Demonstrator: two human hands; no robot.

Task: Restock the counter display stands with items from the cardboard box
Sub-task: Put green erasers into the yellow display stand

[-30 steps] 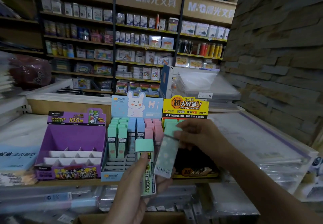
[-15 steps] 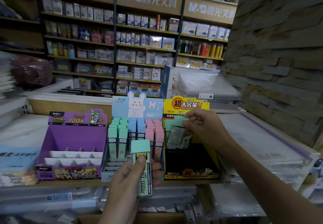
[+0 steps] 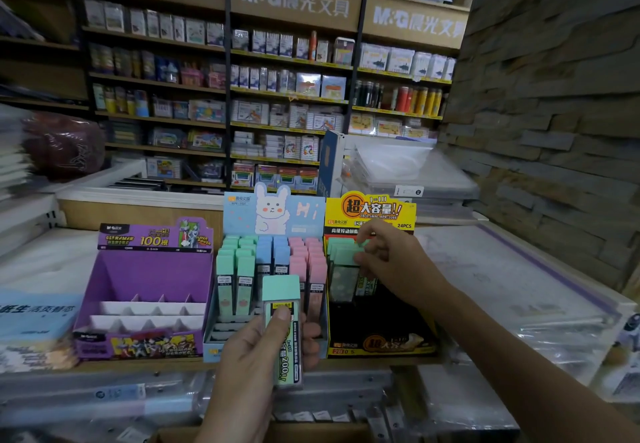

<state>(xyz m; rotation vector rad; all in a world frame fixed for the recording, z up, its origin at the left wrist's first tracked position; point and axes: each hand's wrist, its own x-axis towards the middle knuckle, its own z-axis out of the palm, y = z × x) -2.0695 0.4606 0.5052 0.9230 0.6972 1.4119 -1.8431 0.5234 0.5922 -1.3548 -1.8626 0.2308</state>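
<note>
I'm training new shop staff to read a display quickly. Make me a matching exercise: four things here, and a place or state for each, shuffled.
1 purple stand
2 rabbit stand
3 left hand
4 right hand

a grips the green-capped case
b leftmost of the three stands
c pinches the dotted case in the yellow stand
d middle of the three stands

Pairs: 1-b, 2-d, 3-a, 4-c

Printed cardboard with a slight sheen on the purple display stand (image 3: 152,269) and the yellow-and-black stand (image 3: 381,335). Smooth plastic on the mint-capped case (image 3: 281,292): matt cap, clear glossy body. Glossy clear film over the stacked sleeves (image 3: 540,304). Rough split stone on the wall (image 3: 554,96). Wood-look shelving (image 3: 159,82).
</note>
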